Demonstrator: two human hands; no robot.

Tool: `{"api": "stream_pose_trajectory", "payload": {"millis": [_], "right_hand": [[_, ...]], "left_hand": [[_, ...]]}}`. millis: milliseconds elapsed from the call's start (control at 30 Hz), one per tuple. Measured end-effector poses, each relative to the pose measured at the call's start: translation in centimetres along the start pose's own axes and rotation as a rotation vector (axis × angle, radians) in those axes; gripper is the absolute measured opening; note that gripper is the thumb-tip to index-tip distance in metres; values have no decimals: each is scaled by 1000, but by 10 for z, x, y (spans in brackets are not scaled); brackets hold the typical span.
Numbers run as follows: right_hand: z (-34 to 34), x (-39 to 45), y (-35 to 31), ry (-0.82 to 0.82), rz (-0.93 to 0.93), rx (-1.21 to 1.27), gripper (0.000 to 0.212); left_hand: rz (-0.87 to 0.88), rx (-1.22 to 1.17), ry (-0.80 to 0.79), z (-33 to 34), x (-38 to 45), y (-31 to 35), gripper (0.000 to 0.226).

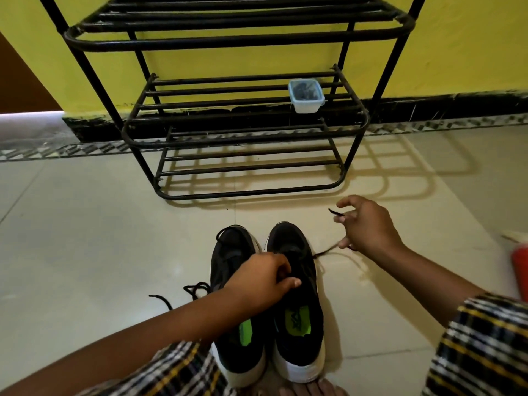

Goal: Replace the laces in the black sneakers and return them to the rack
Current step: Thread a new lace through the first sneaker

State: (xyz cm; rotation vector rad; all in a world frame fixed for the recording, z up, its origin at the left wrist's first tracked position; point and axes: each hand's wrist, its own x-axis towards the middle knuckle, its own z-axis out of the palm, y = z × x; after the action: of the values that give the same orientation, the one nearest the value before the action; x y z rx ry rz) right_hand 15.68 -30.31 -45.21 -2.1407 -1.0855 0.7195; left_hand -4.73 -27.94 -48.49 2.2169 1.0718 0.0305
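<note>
Sneakers (268,295) stand side by side on open floor (85,238) before the rack (243,132). Your left hand (263,281) pinches the right sneaker's tongue; your right hand (368,227) pinches its lace (323,252), pulled sideways.

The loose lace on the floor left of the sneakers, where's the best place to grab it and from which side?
Probably pinch the loose lace at its free tip, which points left over bare floor, coming from above on the left. Its other end bunches against the left sneaker, under the left hand.
</note>
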Motion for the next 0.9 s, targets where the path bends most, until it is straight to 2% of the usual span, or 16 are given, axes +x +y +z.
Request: {"api": "stream_pose_trajectory", "payload": {"millis": [167,300,433,500,600,767,900], "right_hand": [[15,-14,-17,-51,-191,85,14],[31,-24,-18,-183,-192,100,10],[45,-29,-1,-265,-192,-59,13],[48,-31,8,-282,-173,-94,12],[51,-36,15,-335,-213,-219,13],[51,-34,15,-344,-269,-335,7],[48,-31,13,-348,-317,-469,11]], "left_hand": [[-160,-49,-41,2,3,0,49],[-225,-41,-44,-1,7,2,40],[-280,-245,-91,-5,6,2,23],[-350,-402,-108,-6,5,3,29],[-450,-512,-149,-7,4,3,38],[-489,-614,-200,-9,3,4,39],[-499,-674,-176,-7,2,-1,39]]}}
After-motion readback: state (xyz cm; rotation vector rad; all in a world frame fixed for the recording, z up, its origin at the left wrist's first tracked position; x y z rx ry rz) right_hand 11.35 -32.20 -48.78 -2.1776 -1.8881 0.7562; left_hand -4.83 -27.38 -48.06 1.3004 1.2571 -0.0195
